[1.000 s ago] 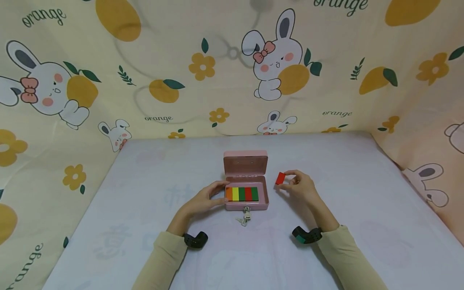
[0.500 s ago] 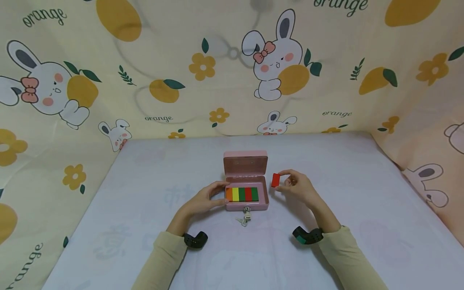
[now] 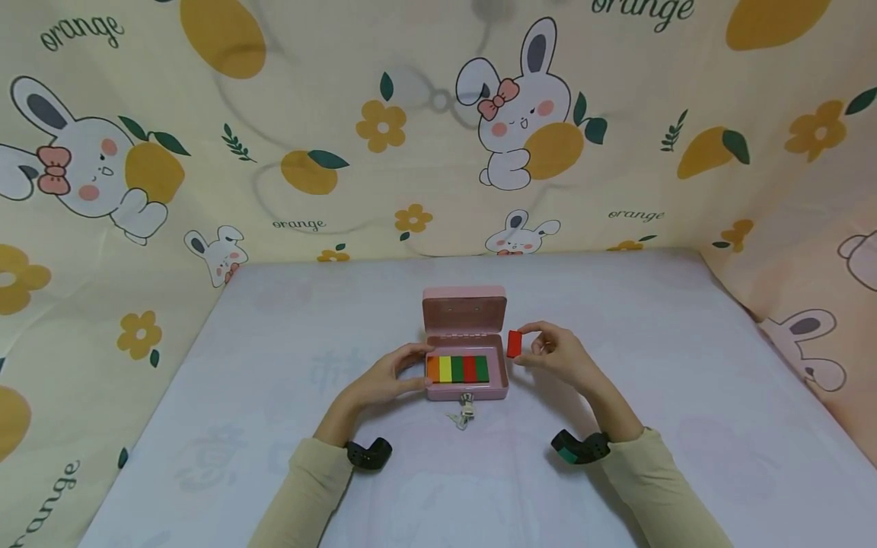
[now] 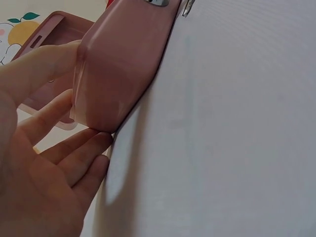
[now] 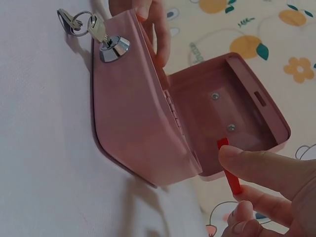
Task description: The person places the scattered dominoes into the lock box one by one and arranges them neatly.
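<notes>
A pink metal cash box (image 3: 457, 391) stands with its lid (image 3: 464, 313) raised. Inside it, a row of orange, yellow, green and red domino blocks (image 3: 457, 369) lies on the floor of the box. My left hand (image 3: 381, 378) holds the box's left end, its thumb over the rim and fingers against the side. Beside the right wall, my right hand (image 3: 563, 354) pinches a thin red domino block (image 3: 515, 344) between thumb and fingers. In the right wrist view that domino block (image 5: 229, 168) appears edge-on, apart from the box.
Keys on a ring (image 5: 70, 22) hang from the lock (image 5: 115, 48) on the box's front. A white cloth (image 3: 274, 457) covers the table. Patterned rabbit-and-orange fabric (image 3: 425, 175) rises behind and along the sides.
My right hand has carried the red domino block a little left, closer to the box, and turned it more upright. My left hand has kept its place on the box.
</notes>
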Demonstrator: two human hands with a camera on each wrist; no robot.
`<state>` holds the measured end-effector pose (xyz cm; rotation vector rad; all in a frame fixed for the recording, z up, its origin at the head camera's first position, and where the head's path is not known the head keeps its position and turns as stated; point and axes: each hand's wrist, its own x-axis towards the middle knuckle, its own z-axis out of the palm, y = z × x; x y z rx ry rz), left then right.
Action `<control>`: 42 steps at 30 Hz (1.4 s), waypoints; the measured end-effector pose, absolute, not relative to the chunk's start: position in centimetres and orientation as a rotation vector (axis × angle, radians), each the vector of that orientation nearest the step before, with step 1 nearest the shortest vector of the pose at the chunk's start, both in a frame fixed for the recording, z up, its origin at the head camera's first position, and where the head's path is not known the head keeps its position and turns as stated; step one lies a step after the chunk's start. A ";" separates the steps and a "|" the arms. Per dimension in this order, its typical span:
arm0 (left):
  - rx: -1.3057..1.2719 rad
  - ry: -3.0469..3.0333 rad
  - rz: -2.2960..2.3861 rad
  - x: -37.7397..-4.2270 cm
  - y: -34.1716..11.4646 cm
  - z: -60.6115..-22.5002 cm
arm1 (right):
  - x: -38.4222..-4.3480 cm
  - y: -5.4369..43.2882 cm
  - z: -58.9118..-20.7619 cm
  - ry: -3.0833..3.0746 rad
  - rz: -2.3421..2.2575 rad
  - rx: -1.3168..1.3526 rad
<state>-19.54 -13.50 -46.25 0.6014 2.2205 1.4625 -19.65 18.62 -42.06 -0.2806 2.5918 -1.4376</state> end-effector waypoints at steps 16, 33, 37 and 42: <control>0.607 2.216 1.447 -19.6 -13.5 -46.3 | -19.6 18.2 -42.4 2.590 -1.406 -0.336; 0.590 2.220 1.436 -19.5 -13.5 -46.2 | -19.4 17.4 -42.7 2.558 -1.384 -0.352; 0.592 2.216 1.436 -19.4 -13.5 -46.1 | -19.3 17.4 -42.7 2.555 -1.378 -0.359; 0.595 2.211 1.442 -19.4 -13.5 -46.1 | -19.2 17.2 -42.6 2.551 -1.371 -0.376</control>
